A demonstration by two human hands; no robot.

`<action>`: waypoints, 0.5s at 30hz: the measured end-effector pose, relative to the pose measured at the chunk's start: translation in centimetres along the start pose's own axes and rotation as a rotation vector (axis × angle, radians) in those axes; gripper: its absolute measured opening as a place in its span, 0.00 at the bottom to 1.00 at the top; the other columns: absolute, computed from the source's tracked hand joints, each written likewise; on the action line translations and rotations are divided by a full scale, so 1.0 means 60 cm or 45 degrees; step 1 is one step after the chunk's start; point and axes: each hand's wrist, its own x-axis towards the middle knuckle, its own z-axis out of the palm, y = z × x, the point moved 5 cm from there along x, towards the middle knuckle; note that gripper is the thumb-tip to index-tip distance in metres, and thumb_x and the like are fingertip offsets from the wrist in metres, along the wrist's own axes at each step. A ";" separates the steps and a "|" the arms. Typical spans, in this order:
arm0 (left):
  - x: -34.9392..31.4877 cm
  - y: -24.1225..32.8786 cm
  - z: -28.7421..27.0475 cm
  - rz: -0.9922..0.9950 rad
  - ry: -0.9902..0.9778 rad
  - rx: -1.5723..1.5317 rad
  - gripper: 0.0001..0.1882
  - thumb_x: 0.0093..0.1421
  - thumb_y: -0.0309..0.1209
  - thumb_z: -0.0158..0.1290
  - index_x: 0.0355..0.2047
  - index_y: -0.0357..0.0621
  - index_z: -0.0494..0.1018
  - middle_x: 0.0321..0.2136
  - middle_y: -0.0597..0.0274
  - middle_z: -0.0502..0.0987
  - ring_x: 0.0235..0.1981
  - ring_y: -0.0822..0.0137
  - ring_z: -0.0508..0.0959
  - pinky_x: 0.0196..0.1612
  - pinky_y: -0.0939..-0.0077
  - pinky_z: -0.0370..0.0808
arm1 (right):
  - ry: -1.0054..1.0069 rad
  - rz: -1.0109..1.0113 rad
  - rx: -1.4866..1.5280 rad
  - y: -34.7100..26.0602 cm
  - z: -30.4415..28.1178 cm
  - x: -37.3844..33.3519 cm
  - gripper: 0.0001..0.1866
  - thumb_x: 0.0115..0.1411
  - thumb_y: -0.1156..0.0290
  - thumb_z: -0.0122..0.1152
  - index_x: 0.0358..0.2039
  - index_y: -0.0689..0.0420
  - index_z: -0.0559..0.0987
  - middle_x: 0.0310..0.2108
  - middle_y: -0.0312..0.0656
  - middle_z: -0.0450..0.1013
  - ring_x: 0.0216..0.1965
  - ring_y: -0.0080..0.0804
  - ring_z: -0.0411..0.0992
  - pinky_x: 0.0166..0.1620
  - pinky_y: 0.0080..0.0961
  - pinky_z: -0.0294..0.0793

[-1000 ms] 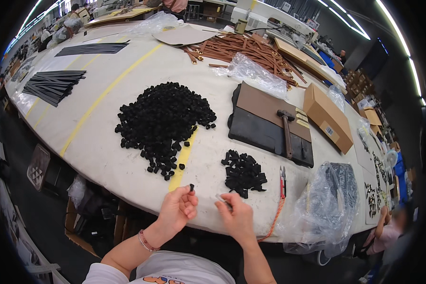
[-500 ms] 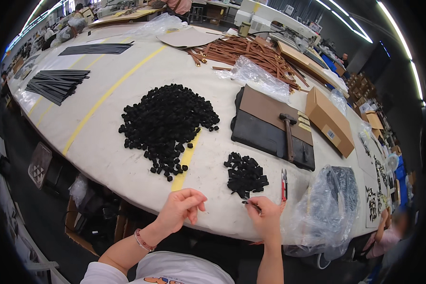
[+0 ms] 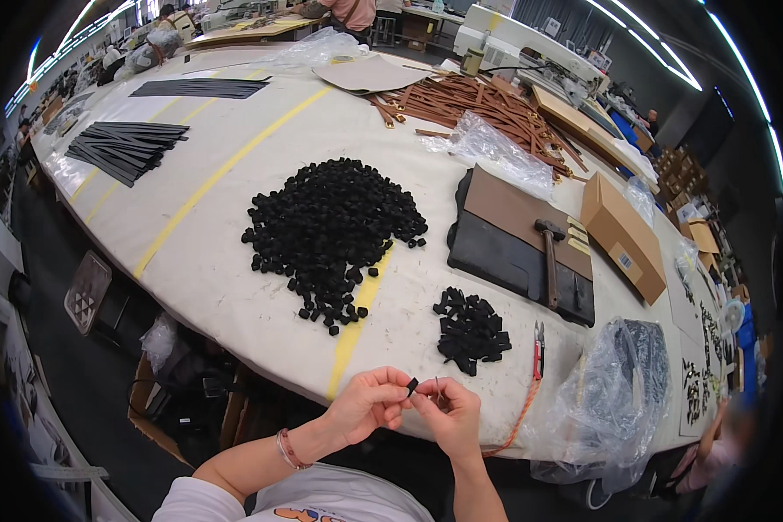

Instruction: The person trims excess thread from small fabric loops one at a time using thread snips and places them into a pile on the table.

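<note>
Above the table's near edge, my left hand (image 3: 370,407) pinches a small black loop-like piece (image 3: 412,386) between thumb and fingers. Close against it, my right hand (image 3: 450,418) is closed, its fingertips at the piece. A thin dark thing (image 3: 438,390) shows at the right fingers, too small to name. Ahead lies a large heap of small rounded black pieces (image 3: 326,226). A smaller pile of flatter black pieces (image 3: 470,331) sits nearer my right hand. Beside that pile, red-handled snips (image 3: 539,352) lie with an orange cord (image 3: 522,418) trailing toward the near edge.
A black slab (image 3: 505,257) with a brown sheet bears a hammer (image 3: 550,261). Right of it are a cardboard box (image 3: 622,235) and a clear plastic bag (image 3: 609,391). Brown straps (image 3: 478,109) and dark strips (image 3: 126,148) lie farther off. Another person (image 3: 713,448) works at the right.
My hands have come together, the right moving left to meet the left. The black piece now shows between their fingertips. The whole view has shifted slightly.
</note>
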 end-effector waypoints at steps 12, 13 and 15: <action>-0.012 0.015 0.003 0.412 0.143 0.751 0.04 0.52 0.22 0.47 0.29 0.35 0.66 0.19 0.59 0.72 0.13 0.76 0.70 0.16 0.83 0.68 | -0.041 -0.128 -0.285 -0.006 0.012 0.001 0.03 0.45 0.80 0.56 0.24 0.65 0.72 0.16 0.37 0.68 0.16 0.16 0.63 0.18 0.12 0.60; -0.014 0.012 0.001 0.412 0.144 0.752 0.04 0.52 0.22 0.47 0.29 0.35 0.66 0.19 0.59 0.72 0.13 0.76 0.70 0.16 0.83 0.68 | 0.016 -0.233 -0.437 -0.016 0.014 -0.001 0.03 0.45 0.80 0.55 0.23 0.64 0.72 0.16 0.40 0.69 0.16 0.20 0.65 0.18 0.15 0.63; -0.038 0.031 0.033 1.089 0.153 1.729 0.04 0.53 0.24 0.47 0.27 0.35 0.66 0.18 0.61 0.72 0.14 0.77 0.70 0.16 0.84 0.67 | 0.057 -0.269 -0.466 -0.023 0.017 -0.002 0.03 0.44 0.80 0.54 0.23 0.64 0.72 0.16 0.39 0.68 0.15 0.19 0.64 0.18 0.15 0.62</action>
